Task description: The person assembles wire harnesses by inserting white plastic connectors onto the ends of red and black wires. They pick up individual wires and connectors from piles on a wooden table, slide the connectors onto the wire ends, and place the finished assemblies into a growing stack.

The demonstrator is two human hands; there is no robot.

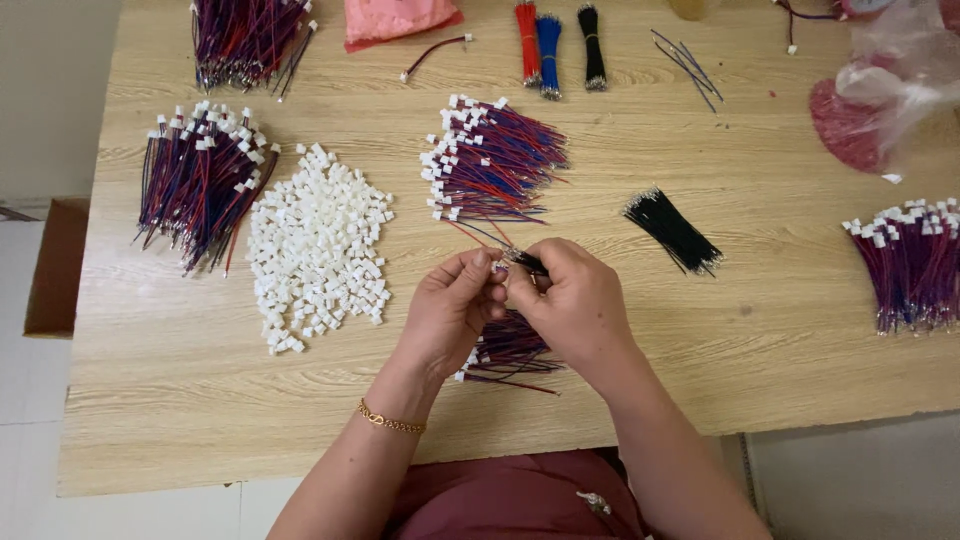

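Observation:
My left hand (452,305) and my right hand (575,300) meet over the middle of the wooden table (700,330). Between their fingertips they pinch a thin wire piece with red and blue leads (520,262) and a small white connector end. Under my hands lies a small bundle of red and blue wires (510,352). A heap of loose white plastic connectors (315,245) sits to the left. Just beyond my hands is a pile of red and blue wires with white connectors fitted (490,160).
Another finished wire pile (200,180) lies at far left, one more (910,260) at the right edge. A bunch of black wires (672,230) lies right of centre. Red, blue and black wire bundles (550,45), a pink bag (395,18) and a clear plastic bag (890,80) line the back.

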